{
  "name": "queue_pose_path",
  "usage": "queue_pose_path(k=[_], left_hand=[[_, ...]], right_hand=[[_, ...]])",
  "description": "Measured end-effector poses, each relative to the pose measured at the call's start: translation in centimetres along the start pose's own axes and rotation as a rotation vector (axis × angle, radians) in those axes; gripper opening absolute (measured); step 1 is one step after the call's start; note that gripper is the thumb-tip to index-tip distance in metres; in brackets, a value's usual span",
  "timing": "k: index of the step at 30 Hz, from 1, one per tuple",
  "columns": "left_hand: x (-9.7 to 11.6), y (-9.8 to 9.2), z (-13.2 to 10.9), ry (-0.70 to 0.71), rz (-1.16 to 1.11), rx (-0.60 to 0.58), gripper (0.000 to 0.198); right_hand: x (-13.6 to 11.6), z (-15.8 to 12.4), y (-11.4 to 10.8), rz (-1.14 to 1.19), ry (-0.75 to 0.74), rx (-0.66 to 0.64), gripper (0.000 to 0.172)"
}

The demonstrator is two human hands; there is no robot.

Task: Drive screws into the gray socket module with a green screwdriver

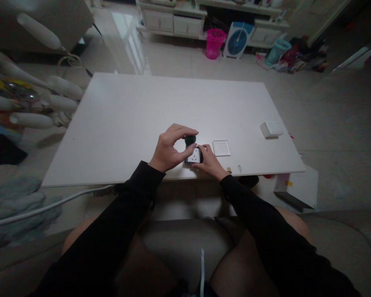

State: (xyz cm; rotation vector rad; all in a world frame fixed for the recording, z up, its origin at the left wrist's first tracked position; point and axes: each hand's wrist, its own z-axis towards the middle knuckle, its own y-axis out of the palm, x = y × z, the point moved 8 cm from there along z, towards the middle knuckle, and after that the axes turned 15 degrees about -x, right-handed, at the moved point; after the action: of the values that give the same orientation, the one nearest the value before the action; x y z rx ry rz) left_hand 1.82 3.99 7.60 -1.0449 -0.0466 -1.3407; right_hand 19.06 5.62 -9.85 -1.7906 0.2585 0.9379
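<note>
My left hand (170, 147) is curled, its thumb and fingers closed round a dark green rounded object (190, 140) whose kind I cannot make out. Just below that object is a white wall socket (194, 156) with dark edges, its slotted face turned up near the table's front edge. My right hand (210, 161) grips the socket's right side between thumb and fingers. A thin white square frame (221, 148) lies to the right of it. Nearer the edge are a tiny yellow figure (229, 169) and a small pale key-like piece (239, 168).
The white table (136, 107) stretches out in front of me, with a small white box (271, 129) at its right. Beyond are a pink basket (215, 43), a blue fan (237, 40) and low cabinets (188, 24). White metal scrollwork (63, 88) stands at the left.
</note>
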Motion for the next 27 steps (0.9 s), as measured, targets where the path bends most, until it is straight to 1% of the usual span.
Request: queue_pose_path(k=[3,6,9,12,15,16,19,20,23,25,27], left_hand=[[-0.3,-0.4,-0.1,-0.05,0.07,0.08,0.019],[-0.5,-0.5,-0.2,-0.08,0.093,0.104,0.016],[-0.3,-0.4,-0.1,-0.058,0.033,0.069,0.014],[-0.2,0.0,0.0,-0.05,-0.04,-0.001,0.023],[-0.1,0.2,0.1,-0.055,-0.054,-0.045,0.031],[-0.1,0.2,0.1,-0.054,-0.047,-0.044,0.029],[-0.1,0.2,0.1,-0.051,-0.032,-0.012,0.008],[-0.1,0.2,0.1,-0.055,-0.032,0.0,0.005],[-0.7,0.4,-0.1,-0.086,-0.083,0.009,0.008],[-1.1,0.5,-0.2,-0.11,-0.121,0.013,0.021],[-1.5,0.3,-0.4,-0.138,-0.13,0.036,0.025]], right_hand=[[-0.2,-0.1,0.0,0.003,0.001,-0.007,0.083],[-0.2,-0.1,-0.1,0.009,0.006,-0.007,0.084],[-0.1,-0.1,-0.1,0.015,0.01,-0.008,0.085],[0.0,-0.1,-0.1,0.016,0.01,-0.008,0.087],[0.1,-0.1,0.0,0.011,0.013,-0.008,0.087],[0.2,0.0,0.0,0.009,0.015,-0.007,0.087],[0.1,0.0,0.0,0.004,0.018,-0.003,0.086],[0.1,0.0,0.0,0.004,0.018,-0.002,0.086],[-0.1,-0.1,-0.1,0.01,0.012,0.006,0.086],[-0.1,-0.1,-0.1,0.013,0.007,0.009,0.086],[-0.1,-0.1,-0.1,0.014,0.005,0.009,0.086]])
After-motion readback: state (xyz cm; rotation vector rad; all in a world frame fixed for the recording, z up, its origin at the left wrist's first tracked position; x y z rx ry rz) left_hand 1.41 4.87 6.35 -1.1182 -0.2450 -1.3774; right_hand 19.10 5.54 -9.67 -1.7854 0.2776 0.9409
